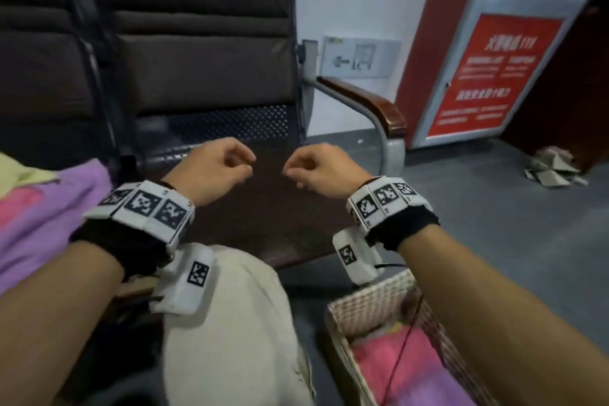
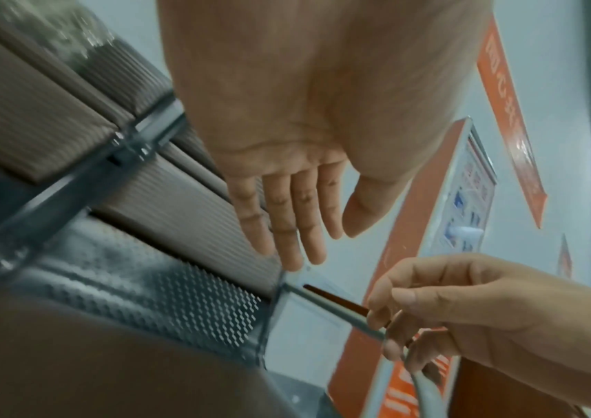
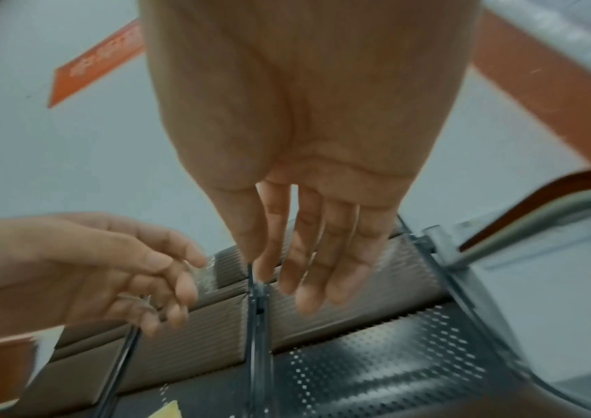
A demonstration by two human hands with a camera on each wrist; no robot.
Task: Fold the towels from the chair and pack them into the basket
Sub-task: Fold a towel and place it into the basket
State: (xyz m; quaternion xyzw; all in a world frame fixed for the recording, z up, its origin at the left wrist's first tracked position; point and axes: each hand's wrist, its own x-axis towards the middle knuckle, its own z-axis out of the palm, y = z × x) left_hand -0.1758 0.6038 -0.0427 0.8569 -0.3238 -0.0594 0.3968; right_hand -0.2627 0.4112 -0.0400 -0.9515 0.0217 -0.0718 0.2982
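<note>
Your forearms fill the foreground, each banded with a black-and-white marker cuff, above a cream-trousered knee (image 1: 237, 323). Your left hand (image 1: 216, 168) and right hand (image 1: 318, 170) hang close together over the bare brown chair seat (image 1: 280, 221), fingers loose and relaxed, holding nothing. Purple, pink and pale yellow towels (image 1: 43, 208) lie heaped on the next seat at your left, unfolded and rumpled. The woven basket (image 1: 372, 303) stands on the grey floor under your right forearm, a folded pink and purple towel (image 1: 405, 369) inside. The wood-topped armrest (image 1: 369, 102) bounds the seat's right side.
</note>
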